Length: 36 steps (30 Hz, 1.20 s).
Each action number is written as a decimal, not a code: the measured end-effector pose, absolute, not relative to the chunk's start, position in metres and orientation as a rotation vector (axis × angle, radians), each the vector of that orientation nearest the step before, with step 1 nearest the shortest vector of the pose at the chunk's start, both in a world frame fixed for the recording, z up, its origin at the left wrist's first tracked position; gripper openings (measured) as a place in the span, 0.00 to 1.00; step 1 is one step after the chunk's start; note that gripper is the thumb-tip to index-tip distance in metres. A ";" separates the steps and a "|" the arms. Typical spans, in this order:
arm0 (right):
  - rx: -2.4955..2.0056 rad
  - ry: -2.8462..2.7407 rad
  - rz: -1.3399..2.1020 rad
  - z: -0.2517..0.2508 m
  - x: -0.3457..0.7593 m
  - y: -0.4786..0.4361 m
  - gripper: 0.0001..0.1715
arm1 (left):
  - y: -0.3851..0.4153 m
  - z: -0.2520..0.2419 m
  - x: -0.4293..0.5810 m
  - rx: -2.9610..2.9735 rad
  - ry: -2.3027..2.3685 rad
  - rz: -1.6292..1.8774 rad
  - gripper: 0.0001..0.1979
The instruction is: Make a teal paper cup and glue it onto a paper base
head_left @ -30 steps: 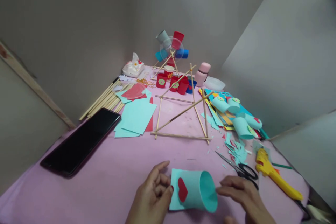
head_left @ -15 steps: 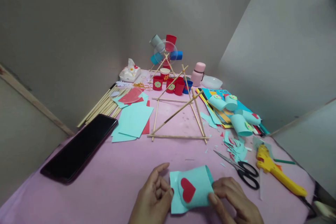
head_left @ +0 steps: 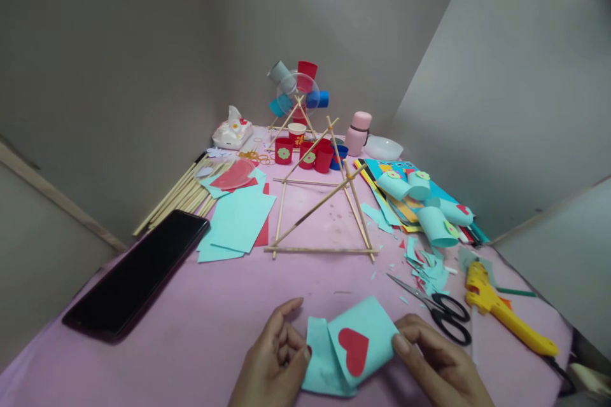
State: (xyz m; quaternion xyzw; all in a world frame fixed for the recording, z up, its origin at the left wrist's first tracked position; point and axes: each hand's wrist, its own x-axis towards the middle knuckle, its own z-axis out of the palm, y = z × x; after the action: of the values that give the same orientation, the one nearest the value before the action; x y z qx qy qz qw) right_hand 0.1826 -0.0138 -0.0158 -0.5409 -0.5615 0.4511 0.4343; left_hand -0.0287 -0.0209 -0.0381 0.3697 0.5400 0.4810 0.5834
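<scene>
Heart-marked turquoise paper (head_left: 351,346) sits curled on the near side of the stick frame (head_left: 322,250). The left hand (head_left: 274,356) pinches its left end, forefinger raised; the right hand (head_left: 436,359) grips its right edge, thumb on top. Pink tablecloth (head_left: 224,305) stretches toward the stick frame; near right of that lie scissors (head_left: 429,302), near left a phone (head_left: 138,273) by the cloth's edge.
</scene>
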 end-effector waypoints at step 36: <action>-1.255 -0.670 1.514 -0.018 0.188 -0.001 0.21 | -0.016 -0.033 -0.036 0.840 1.250 1.086 0.26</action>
State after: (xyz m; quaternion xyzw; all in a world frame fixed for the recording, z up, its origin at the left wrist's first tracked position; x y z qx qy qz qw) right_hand 0.1875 -0.0009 -0.0176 -0.5207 -0.2779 0.6279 0.5073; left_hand -0.0362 -0.0164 -0.0327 0.3621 0.5389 0.4684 0.5993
